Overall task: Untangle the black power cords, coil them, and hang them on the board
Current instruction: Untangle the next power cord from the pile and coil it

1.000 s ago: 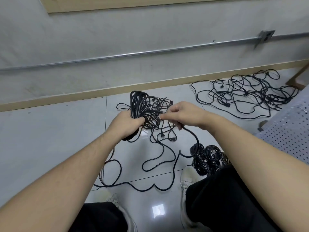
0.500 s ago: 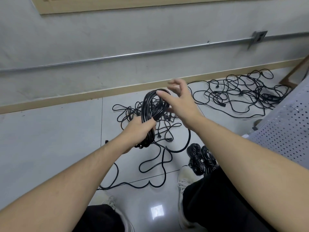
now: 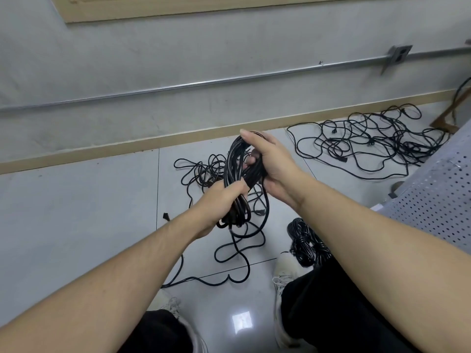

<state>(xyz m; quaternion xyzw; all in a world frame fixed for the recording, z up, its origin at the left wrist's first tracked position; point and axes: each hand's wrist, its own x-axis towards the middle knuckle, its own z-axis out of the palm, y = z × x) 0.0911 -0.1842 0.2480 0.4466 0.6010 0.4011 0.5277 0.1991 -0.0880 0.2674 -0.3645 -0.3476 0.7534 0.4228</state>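
A bundle of looped black power cord [image 3: 235,164] is held upright over the floor. My left hand [image 3: 219,200] grips the bundle's lower part. Around its upper part, my right hand [image 3: 267,159] is wrapped, thumb over the top loop. The cord's loose tail [image 3: 239,250] hangs from the bundle and trails in curves across the tiles. A tangled heap of black cords [image 3: 204,169] lies on the floor behind the bundle. A second, larger tangle [image 3: 369,146] spreads out at the right near the wall. Coiled cords [image 3: 304,240] lie by my right foot.
A white perforated board [image 3: 433,202] leans in at the right edge. A metal conduit [image 3: 204,85] runs along the grey wall above a tan skirting strip [image 3: 127,146]. My shoes [image 3: 285,278] and dark trouser legs fill the bottom.
My right hand went from pinching a strand beside the bundle, up with open fingers, then down onto the bundle's top, which it now grips. The bundle stands more upright.
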